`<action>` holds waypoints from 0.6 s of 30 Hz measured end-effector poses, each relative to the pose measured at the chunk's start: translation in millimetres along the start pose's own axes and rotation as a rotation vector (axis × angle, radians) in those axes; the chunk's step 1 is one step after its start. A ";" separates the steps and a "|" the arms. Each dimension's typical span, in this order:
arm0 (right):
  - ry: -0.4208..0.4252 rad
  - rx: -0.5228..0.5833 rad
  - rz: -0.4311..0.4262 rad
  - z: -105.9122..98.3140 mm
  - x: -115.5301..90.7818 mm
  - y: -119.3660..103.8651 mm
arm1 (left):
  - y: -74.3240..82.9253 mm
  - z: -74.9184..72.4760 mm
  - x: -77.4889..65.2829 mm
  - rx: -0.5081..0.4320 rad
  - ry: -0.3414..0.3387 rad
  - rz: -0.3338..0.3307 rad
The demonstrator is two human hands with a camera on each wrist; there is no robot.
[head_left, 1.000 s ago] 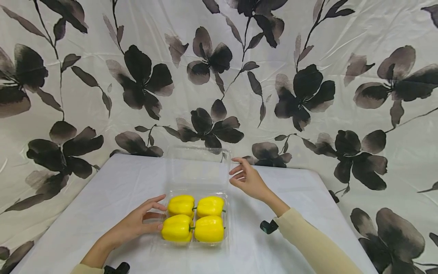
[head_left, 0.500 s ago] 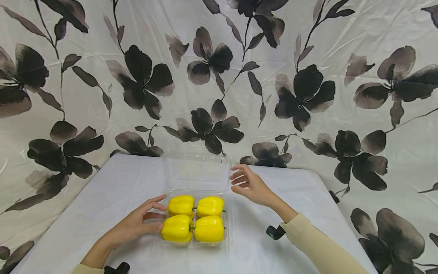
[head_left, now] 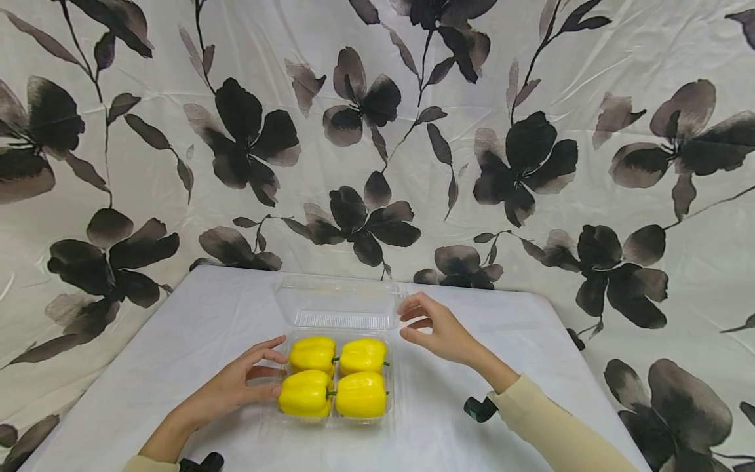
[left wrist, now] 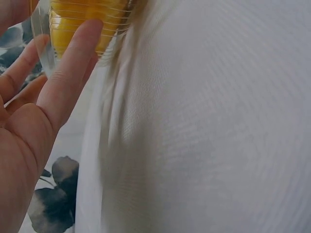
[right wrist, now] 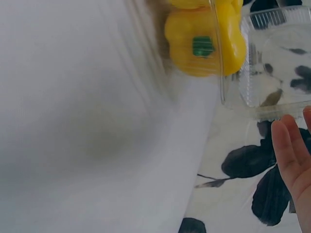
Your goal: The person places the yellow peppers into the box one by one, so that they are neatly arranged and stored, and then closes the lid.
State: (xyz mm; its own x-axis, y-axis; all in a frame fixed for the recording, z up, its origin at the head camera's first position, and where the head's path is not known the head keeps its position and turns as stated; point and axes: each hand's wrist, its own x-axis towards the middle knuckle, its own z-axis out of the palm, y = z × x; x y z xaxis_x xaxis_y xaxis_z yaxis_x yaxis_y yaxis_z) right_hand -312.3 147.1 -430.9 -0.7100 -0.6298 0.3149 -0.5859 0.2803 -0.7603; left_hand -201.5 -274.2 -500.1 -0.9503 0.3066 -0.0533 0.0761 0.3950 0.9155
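Yellow bell peppers [head_left: 361,394] with green stems lie in two rows inside a clear plastic clamshell container [head_left: 390,373]. Its see-through lid [head_left: 339,301] leans back on the far side, away from the peppers. My left hand [head_left: 232,383] rests against the container's left side, fingers spread; in the left wrist view, a fingertip [left wrist: 90,31] touches the ribbed wall. At the lid's right edge is my right hand [head_left: 439,331], fingers loosely bent. In the right wrist view its fingertips [right wrist: 282,127] are close to the lid's rim; whether they touch it I cannot tell.
A white cloth covers the table [head_left: 460,432]. Behind it hangs a pale curtain [head_left: 436,196] printed with dark flowers. Dark wrist devices [head_left: 480,409] sit at both sleeves.
The lid has tilted farther back and lower, and its ribbed wall now shows. My right hand has come down and slightly to the right with it. The left hand and peppers stay put.
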 end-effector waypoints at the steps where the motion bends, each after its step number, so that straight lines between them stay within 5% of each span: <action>1: 0.002 -0.005 -0.004 0.3 -0.8 -0.4 | 0.5 0.2 0.1 -0.003 0.000 -0.003; 18: -0.031 -0.058 -0.083 7.7 -22.1 -2.0 | 4.0 1.5 -1.1 0.013 0.026 -0.043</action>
State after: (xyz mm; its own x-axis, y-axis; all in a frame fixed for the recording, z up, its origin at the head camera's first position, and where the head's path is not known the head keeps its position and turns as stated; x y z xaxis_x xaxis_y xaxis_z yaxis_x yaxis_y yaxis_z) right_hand -292.5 154.9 -440.7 -0.6462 -0.6742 0.3576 -0.6648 0.2670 -0.6977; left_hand -199.7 -271.6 -497.0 -0.9602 0.2669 -0.0821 0.0389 0.4190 0.9072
